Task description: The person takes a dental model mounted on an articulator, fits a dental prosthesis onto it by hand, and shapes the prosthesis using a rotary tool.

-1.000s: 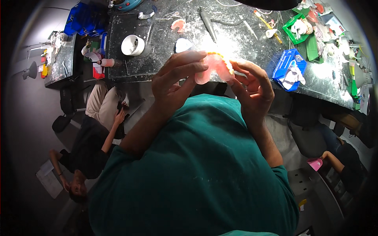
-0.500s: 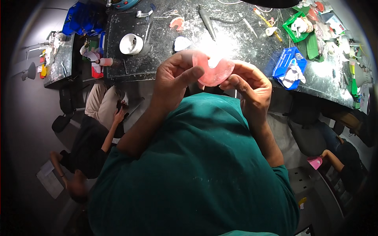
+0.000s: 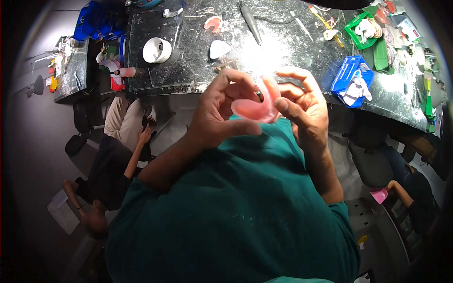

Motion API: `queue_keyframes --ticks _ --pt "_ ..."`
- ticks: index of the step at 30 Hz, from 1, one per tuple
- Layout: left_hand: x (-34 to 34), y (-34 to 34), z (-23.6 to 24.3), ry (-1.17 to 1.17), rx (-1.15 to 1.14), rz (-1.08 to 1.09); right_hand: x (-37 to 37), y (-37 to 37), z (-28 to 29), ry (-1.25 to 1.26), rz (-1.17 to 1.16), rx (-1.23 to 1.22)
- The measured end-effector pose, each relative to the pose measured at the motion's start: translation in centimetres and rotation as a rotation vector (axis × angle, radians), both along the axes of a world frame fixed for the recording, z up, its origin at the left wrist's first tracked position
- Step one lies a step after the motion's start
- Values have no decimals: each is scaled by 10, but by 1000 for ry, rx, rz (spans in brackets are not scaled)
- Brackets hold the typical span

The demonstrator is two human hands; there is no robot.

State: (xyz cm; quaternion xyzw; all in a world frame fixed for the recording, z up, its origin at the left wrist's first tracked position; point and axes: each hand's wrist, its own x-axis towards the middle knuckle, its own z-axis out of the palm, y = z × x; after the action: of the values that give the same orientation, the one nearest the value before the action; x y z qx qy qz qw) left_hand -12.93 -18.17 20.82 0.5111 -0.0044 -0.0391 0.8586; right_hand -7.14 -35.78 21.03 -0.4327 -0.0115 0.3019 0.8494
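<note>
A pink U-shaped denture base [image 3: 257, 111] is raised in front of the bench's near edge, tilted so that its curve faces toward my right side. My right hand [image 3: 307, 111] pinches it between thumb and fingers at the right end. Around its left side, my left hand [image 3: 212, 113] is spread, thumb stretched out below and fingers bent above; I see no firm grip there. Just beyond my fingers, a white moulded piece [image 3: 219, 49] lies on the bench, with a small brownish metal object [image 3: 227, 64] beside it.
On the dark, dusty bench [image 3: 196, 56] are a white tub [image 3: 156, 50], another pink U-shaped piece [image 3: 213, 24] and a corded handpiece [image 3: 250, 23]. A blue bin [image 3: 347, 78] and green bin [image 3: 356, 35] stand right. Seated people [image 3: 111, 162] are on both sides.
The denture base has been turned and drawn slightly toward me. My left thumb has come off it and the left fingers have spread; the right hand still grips it.
</note>
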Motion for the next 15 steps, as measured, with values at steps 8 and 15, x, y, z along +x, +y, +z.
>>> queue_keyframes --ticks 8,15 --pt "19 -27 -2 191 -102 -115 26 -48 -6 185 147 36" --pt "35 -52 4 280 -201 -115 33 -68 -20 320 160 191"
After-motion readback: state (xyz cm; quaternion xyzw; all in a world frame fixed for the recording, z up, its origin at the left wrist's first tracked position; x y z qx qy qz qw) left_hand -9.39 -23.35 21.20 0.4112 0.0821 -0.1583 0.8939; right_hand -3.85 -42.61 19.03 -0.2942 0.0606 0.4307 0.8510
